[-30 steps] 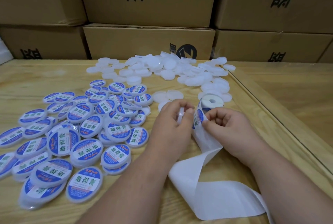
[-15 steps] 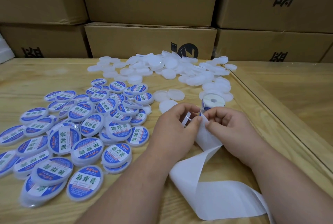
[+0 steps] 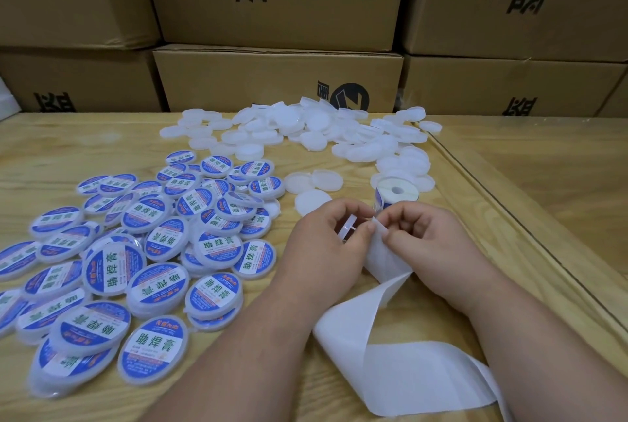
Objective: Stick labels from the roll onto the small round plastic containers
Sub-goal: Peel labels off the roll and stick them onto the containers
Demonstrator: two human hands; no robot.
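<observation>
My left hand [image 3: 326, 245] grips a small clear round container [image 3: 347, 228] on edge, mostly hidden by the fingers. My right hand [image 3: 424, 234] pinches the white backing strip [image 3: 384, 257] right next to it, fingertips nearly touching the left thumb. The label roll [image 3: 396, 192] stands just behind both hands. The spent backing strip curls down over the table toward the lower right. Labelled blue-and-white containers [image 3: 156, 285] lie heaped at the left. Plain white containers [image 3: 312, 131] are piled at the back.
Stacked cardboard boxes [image 3: 278, 78] wall off the far edge of the wooden table [image 3: 85, 150]. A raised wooden rail [image 3: 509, 218] runs diagonally on the right. Two plain containers [image 3: 312, 202] lie just beyond my left hand.
Both hands have drawn closer together. The blue label seen between them a second ago is now hidden behind the fingers, and the strip has been pulled a little.
</observation>
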